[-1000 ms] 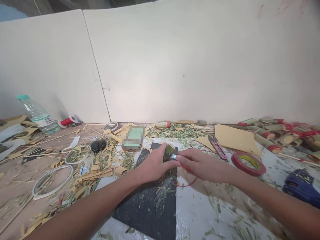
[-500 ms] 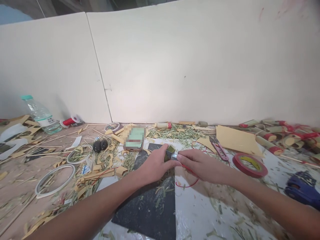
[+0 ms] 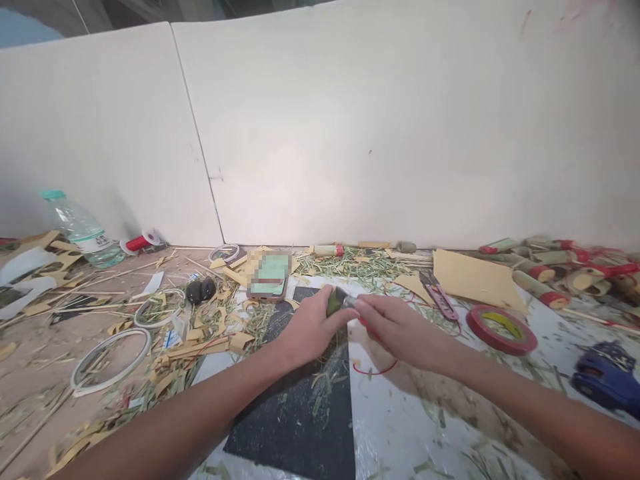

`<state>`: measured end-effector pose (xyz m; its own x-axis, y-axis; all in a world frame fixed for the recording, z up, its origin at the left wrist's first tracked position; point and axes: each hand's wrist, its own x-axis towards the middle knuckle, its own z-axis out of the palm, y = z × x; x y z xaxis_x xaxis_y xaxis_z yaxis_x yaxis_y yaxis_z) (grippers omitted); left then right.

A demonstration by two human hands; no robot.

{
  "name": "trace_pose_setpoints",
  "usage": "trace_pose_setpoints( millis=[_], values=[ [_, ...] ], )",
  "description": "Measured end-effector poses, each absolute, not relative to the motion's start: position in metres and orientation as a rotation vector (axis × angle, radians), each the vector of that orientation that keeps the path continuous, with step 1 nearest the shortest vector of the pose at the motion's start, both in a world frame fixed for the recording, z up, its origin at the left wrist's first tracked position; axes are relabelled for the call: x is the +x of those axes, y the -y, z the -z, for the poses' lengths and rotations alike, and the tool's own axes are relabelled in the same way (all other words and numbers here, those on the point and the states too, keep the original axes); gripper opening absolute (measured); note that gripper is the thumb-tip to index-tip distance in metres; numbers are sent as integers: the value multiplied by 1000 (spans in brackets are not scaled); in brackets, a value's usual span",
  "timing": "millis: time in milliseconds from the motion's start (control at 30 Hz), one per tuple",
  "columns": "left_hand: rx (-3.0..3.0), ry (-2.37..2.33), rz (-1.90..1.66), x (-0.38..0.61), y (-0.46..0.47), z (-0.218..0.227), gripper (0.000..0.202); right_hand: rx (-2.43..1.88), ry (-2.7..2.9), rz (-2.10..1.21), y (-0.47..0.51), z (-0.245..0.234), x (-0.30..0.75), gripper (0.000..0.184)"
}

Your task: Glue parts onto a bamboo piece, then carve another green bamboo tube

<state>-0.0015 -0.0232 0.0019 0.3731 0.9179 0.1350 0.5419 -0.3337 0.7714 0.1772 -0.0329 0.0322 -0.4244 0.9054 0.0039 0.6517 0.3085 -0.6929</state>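
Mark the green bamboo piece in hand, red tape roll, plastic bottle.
Green bamboo piece [image 3: 333, 305]: head view, its exposed green side.
Red tape roll [image 3: 503, 345]: head view, near side of the ring.
Plastic bottle [image 3: 93, 243]: head view, white label.

Honestly can't read anything here: the label [image 3: 95, 243] on the bottle [image 3: 75, 219] at far left has dark print but it's too tiny, and the phone screen [image 3: 273, 272] mid-frame is pixelated.

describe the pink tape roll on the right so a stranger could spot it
Start at the large black sheet and look right, past the person's right hand. The tape roll lies between the pink-handled cutter and the dark blue tool. Unlike them, it is a reddish-pink ring, yellow inside.
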Motion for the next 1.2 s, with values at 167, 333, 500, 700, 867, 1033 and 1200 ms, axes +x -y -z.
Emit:
trace_pose_setpoints(
  millis=[167,333,500,700,867,1033,1200],
  values=[
    [1898,-1239,-864,-3,22,-3,31,-1403,1939,-1045,28,-31,181,45],
    [1685,-910,-760,-1,25,-3,18,-1324,2315,-845,27,-35,190,42],
    [1642,-876,-731,-3,25,-5,20,-1311,2464,-837,28,-37,190,41],
    [1939,-930,-672,-6,25,-10,28,-1290,2474,-950,31,-39,191,45],
    [1984,-1123,-718,-1,26,-5,26,-1374,2380,-841,34,-39,186,44],
    [1952,-1231,-802,1,27,-6,31,-1446,2086,-755,27,-43,186,46],
    [1946,-1235,-717,-1,27,-7,36,-1327,2358,-936,28,-47,191,46]
  ],
)
